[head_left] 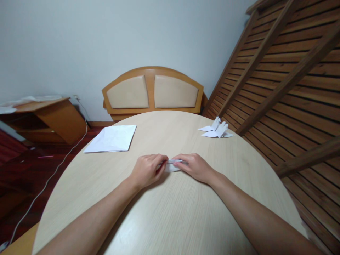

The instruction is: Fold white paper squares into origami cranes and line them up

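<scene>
A small piece of folded white paper (pixel 172 167) is held between my two hands, over the middle of the round table (pixel 170 212). My left hand (pixel 148 169) pinches its left end between thumb and fingers. At the right end, my right hand (pixel 195 166) is closed on the same paper, with the thumb below and the fingers on top. Parts of the paper are hidden behind the fingers of both hands. The fingertips of the two hands are close together.
A stack of white paper sheets (pixel 111 139) lies at the table's back left. Folded paper figures (pixel 217 130) stand at the back right. Behind the table is a padded headboard (pixel 152 92); a slatted wooden frame (pixel 281 88) leans on the right.
</scene>
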`<state>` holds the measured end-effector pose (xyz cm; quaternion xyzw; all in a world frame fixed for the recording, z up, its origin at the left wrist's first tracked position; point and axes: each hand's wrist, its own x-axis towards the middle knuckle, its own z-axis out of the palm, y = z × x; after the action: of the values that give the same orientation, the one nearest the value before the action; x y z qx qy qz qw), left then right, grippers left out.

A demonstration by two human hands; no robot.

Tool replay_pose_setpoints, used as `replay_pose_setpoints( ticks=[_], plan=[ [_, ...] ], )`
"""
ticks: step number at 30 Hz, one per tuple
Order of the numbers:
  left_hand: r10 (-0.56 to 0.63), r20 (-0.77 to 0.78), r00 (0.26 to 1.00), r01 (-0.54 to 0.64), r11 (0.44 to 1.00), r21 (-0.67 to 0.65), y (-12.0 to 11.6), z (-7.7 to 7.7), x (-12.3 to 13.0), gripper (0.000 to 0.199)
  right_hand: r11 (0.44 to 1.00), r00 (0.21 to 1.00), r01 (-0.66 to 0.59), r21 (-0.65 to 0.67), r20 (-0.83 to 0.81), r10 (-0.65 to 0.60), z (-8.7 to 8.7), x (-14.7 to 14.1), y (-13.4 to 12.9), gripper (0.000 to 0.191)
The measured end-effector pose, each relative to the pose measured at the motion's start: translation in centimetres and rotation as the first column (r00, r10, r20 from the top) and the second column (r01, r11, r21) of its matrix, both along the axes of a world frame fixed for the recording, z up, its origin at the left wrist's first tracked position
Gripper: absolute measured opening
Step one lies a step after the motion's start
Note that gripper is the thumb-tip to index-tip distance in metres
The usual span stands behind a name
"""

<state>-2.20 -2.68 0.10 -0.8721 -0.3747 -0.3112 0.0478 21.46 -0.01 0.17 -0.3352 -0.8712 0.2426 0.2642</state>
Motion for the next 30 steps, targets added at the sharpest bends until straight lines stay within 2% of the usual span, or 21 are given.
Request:
replay_pose_setpoints(
  ticks=[8,14,19,22,27,30],
  plan=[
    [0.082,-0.040,0.996,-0.087,0.987,-0.133,0.1,0.1,0.2,0.017,0.990,0.998,0.048,-0.134,-0.031,-0.052,0.2,-0.1,0.0,0.024],
    [0.117,-0.048,0.992,-0.124,0.973,-0.193,0.1,0.2,0.4,0.016,0.991,0.994,0.111,-0.074,0.028,-0.110,0.3,-0.3,0.0,0.035],
    [-0.056,-0.048,0.997,0.051,0.993,-0.107,0.2,0.3,0.4,0.029,0.974,0.969,0.227,0.008,0.099,-0.227,-0.1,-0.1,0.5,0.036],
    [-0.165,-0.108,0.980,0.150,0.979,-0.136,0.3,0.0,0.4,0.038,0.962,0.954,0.271,0.031,0.123,-0.272,-0.4,0.1,0.8,0.037],
    [-0.200,-0.133,0.971,0.169,0.963,-0.209,0.4,-0.8,0.4,0.037,0.952,0.935,0.301,0.046,0.183,-0.305,-0.6,0.3,0.9,0.038],
    [-0.215,-0.156,0.964,0.174,0.955,-0.240,0.4,-0.8,0.4,0.035,0.946,0.933,0.308,0.100,0.166,-0.321,-0.6,0.4,0.9,0.032]
  ],
)
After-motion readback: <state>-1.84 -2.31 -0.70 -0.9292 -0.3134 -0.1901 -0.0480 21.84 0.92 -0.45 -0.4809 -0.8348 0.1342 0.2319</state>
